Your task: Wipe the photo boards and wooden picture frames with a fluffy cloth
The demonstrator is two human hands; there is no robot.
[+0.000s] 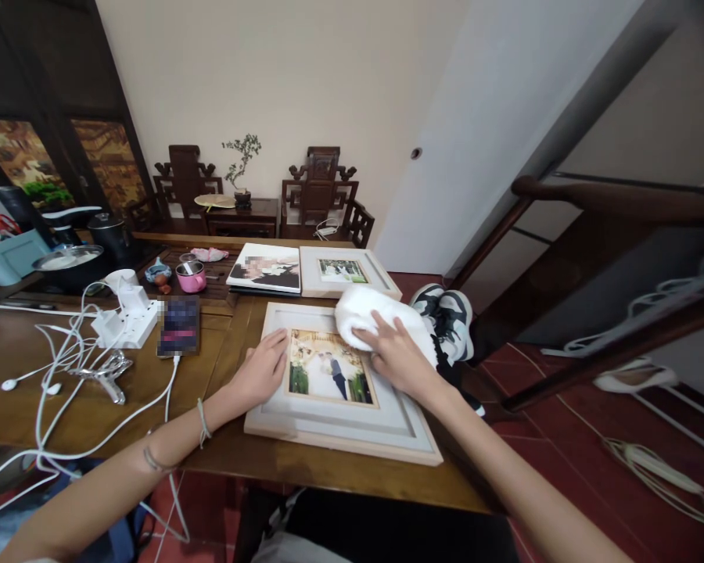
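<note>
A large pale wooden picture frame (352,434) with a photo of two people lies flat on the wooden table (228,453) in front of me. My left hand (262,371) rests flat and open on the frame's left border, beside the photo. My right hand (396,356) presses a bunched white cloth (367,309) against the frame's upper right part, fingers on top of the cloth.
Behind lie a smaller framed photo (347,272) and a photo album (267,268). To the left are a phone (179,326), a white power strip (130,319) with tangled cables, a pink cup (191,277) and pots. Sneakers (446,313) sit on the red floor at right, by a stair rail.
</note>
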